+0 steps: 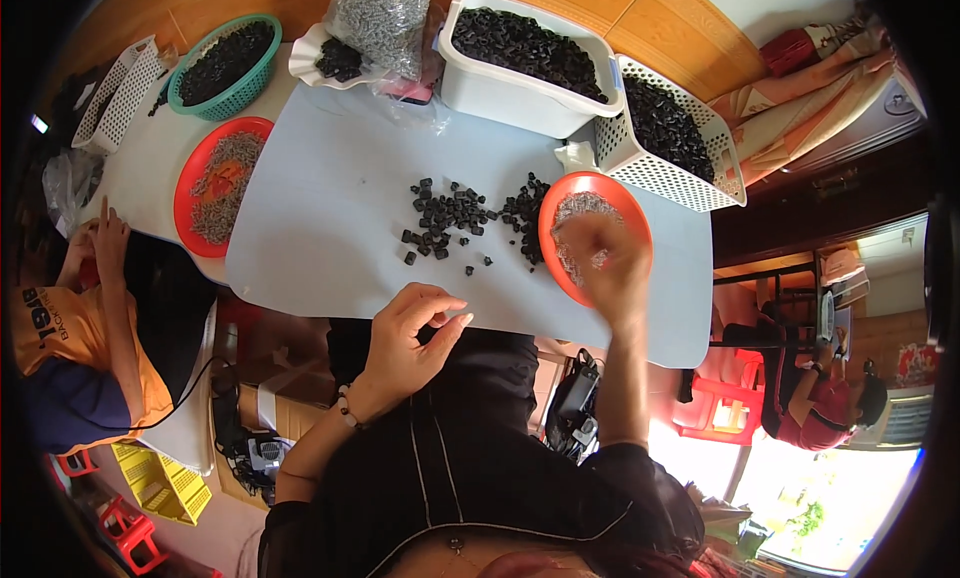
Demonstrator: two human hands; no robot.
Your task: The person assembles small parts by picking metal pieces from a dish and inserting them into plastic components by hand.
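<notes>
My left hand point(408, 340) is at the near edge of the light blue table, its fingers curled in and thumb and forefinger brought close together. Whatever may lie between them is too small to make out. Over an orange-red oval plate point(549, 214) my right hand point(612, 263) reaches down, its fingers blurred among small silvery metal pieces point(583, 204). Left of that plate lies a loose pile of small black plastic parts point(450, 213). A second black heap point(522, 216) touches or nearly touches the plate's side.
Along the back stand a white tub point(520, 113) and a white perforated basket point(640, 178), both full of black parts. A clear bag point(380, 23) of metal pieces rests by a scalloped dish point(305, 66). At left are a green basket point(225, 103), another orange-red plate point(185, 203) and a co-worker point(100, 348).
</notes>
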